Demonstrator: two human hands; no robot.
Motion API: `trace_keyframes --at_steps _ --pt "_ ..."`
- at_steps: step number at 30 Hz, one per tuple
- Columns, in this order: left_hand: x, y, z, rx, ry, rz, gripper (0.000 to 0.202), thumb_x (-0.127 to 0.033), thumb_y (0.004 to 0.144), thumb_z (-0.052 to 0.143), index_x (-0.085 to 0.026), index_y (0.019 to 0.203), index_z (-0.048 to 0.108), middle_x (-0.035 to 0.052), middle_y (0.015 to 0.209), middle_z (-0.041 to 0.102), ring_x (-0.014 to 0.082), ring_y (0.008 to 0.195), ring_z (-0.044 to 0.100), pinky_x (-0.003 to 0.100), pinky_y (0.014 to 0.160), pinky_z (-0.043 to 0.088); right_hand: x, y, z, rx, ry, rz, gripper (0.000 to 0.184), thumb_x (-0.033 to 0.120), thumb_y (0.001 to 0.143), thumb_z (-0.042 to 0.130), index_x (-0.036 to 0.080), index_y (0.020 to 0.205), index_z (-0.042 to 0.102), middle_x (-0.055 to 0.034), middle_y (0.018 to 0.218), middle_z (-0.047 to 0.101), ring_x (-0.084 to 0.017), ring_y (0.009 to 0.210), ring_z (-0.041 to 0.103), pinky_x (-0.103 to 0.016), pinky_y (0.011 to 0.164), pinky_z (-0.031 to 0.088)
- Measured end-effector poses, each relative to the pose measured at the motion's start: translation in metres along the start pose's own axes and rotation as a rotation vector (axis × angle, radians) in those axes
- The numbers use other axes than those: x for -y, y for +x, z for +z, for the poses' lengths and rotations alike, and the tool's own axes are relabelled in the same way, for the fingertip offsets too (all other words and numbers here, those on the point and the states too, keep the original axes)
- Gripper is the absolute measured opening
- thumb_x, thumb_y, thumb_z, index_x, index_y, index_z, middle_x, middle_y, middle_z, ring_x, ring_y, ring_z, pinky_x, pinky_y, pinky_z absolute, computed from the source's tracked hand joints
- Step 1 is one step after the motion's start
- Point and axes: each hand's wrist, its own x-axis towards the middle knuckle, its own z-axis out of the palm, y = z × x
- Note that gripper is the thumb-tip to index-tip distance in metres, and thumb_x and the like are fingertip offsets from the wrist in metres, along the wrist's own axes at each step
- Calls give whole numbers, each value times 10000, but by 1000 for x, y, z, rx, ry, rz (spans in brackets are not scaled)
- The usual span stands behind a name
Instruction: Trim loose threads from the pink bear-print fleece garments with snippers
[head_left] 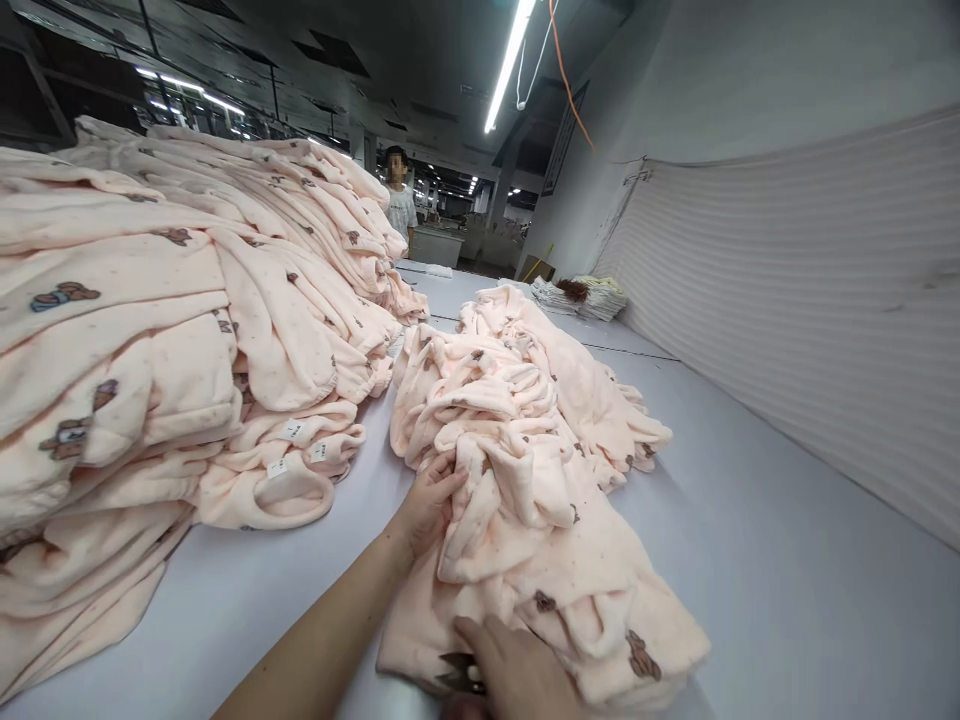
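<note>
**A:** What were the hands doing on your feed?

**B:** From my desk I saw the left hand (431,500) with its fingers curled into a soft fold of the fleece garment (540,540), gripping it. The right hand (517,670) sat at the bottom edge of the view, closed over a pair of thread snips (459,673). Only the dark pointed metal blades showed, poking out leftward by the thumb.

**A:** And where did the garment lie?

**B:** It was crumpled at the near end of the white table (750,560), right under both hands. It was plush peach fleece, thick and rumpled, speckled with tiny dots and printed with small brown bears. Its hem hung in rounded folds toward the right hand.

**A:** What was around it?

**B:** Behind it, and touching it, I saw a loose heap (525,370) of the same fleece running away along the table. To the left rose a tall folded stack (150,330) of matching pieces, layered flat with rolled edges, and small white tags (294,431) showed at its near end. The tabletop was smooth and matte.

**A:** Anything further out?

**B:** A low bundle of pale sheets (581,297) lay beside a ribbed white wall (810,300) on the right. A person (399,200) stood at the far end, under a long bright tube light (508,62).
</note>
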Motion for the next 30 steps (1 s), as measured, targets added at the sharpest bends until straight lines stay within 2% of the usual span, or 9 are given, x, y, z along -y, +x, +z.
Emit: trace_keyframes --at_steps 3,9,12,15,19,21,25,28,30 --pt "-13 -8 -5 -3 74 -24 411 -251 731 713 -198 1132 639 80 1092 685 250 1007 629 364 896 465 7 16 6 39 -188 -103 269 103 644 638 226 883 619 -38 847 670 -247 699 648 -314 617 483" --pt "-28 -59 -41 -343 354 14 268 -326 752 704 -209 989 662 45 977 682 192 910 614 266 762 454 -19 41 -58 -218 295 -40 248 67 760 463 214 913 590 -33 976 595 -176 900 591 -261 770 458" --pt "-1 -101 -48 -469 489 6 149 -352 759 685 -212 773 635 -26 632 609 139 580 550 225 554 386 -30 51 -75 -278 386 22 158 164 828 469 209 895 603 -29 899 630 -198 880 595 -288 758 457" --pt "44 -123 -33 -388 757 -51 307 -305 649 764 -229 926 656 -3 687 660 178 580 557 249 544 365 -30 57 -75 -310 382 42 142 166 817 460 199 871 588 -27 852 636 -199 818 600 -286 703 459" --pt "74 -116 -11 -285 735 25 195 -241 693 680 -212 874 614 31 812 656 213 734 571 253 623 397 -37 53 -73 -395 215 22 215 118 792 426 211 931 560 -36 909 622 -196 848 607 -285 715 476" --pt "69 -110 -9 -341 727 104 69 -193 751 566 -210 817 556 -1 740 582 178 667 526 247 622 394 -50 47 -72 -421 24 24 252 131 801 421 222 1002 542 -53 999 607 -204 859 621 -285 670 489" --pt "50 -107 -13 -423 866 384 191 -83 706 450 -227 825 490 -23 764 470 162 682 475 247 646 387 -64 29 -72 -330 -329 96 228 157 814 410 241 986 534 -62 1050 574 -187 648 635 -275 473 458" --pt "47 -108 -14 -380 927 538 236 -52 676 404 -236 806 475 -19 778 463 168 709 472 251 659 384 -47 18 -82 -274 -324 142 217 176 821 423 267 982 537 -42 1025 571 -165 577 627 -274 451 469" --pt "49 -107 -14 -364 926 569 219 -54 686 400 -239 788 455 -19 778 465 167 711 473 254 665 385 -27 14 -91 -277 -177 67 236 251 863 453 285 1087 521 -41 1069 578 -171 712 667 -268 558 528"
